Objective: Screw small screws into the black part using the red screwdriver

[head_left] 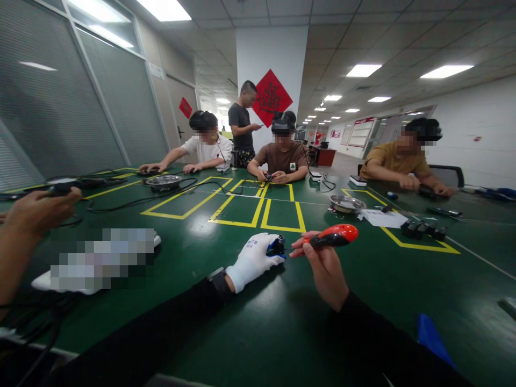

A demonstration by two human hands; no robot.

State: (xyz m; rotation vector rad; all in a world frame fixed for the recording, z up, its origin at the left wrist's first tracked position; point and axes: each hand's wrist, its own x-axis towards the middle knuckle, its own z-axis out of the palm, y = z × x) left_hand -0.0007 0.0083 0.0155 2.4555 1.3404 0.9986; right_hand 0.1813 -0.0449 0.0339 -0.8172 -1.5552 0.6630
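My left hand, in a white glove with blue fingertips, is closed around a small black part with a round top. My right hand is bare and grips a screwdriver with a red and black handle. The screwdriver lies nearly level, its thin shaft pointing left at the black part. Whether the tip touches the part or stops just short of it, I cannot tell. Both hands are just above the green table, and the gloved fingers hide much of the black part.
Metal bowls stand at right and far left. Several black parts lie beside a white paper. A blurred white object is left, near another person's arm. A blue item lies front right. Co-workers sit opposite.
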